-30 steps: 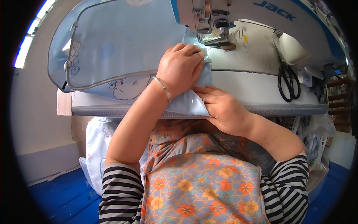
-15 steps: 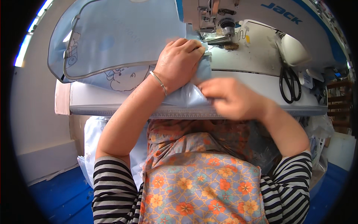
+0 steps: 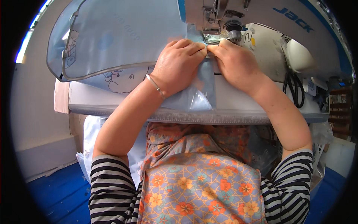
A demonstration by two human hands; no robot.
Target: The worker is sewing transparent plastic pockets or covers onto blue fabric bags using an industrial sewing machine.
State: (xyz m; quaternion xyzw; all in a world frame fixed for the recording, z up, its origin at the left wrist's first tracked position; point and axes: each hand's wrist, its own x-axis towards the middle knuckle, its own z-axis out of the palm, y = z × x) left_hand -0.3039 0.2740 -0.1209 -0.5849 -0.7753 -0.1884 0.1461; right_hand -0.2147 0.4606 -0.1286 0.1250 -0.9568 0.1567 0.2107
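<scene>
A pale blue, see-through plastic sheet (image 3: 112, 41) with grey piping and line-drawn cartoon figures lies across the left of the sewing table. Over its right edge, my left hand (image 3: 181, 61) is closed, fingers curled on the plastic and a thin bangle at the wrist. Meeting it fingertip to fingertip, my right hand (image 3: 238, 63) pinches the same edge. Both sets of fingertips are just in front of the needle area of a white and blue sewing machine (image 3: 305, 18). The exact fold between the fingers is hidden. A loose flap of sheet hangs toward the table's front edge.
Black-handled scissors (image 3: 294, 89) lie at the right, partly behind my right forearm. A ruler strip (image 3: 167, 114) runs along the table's front edge. More printed plastic (image 3: 93, 134) hangs below at the left. A white rounded machine part (image 3: 300, 56) stands right of the needle.
My right hand has moved up and away from the loose flap to the edge beside my left fingertips. The left hand has stayed nearly in place. The flap now hangs flatter.
</scene>
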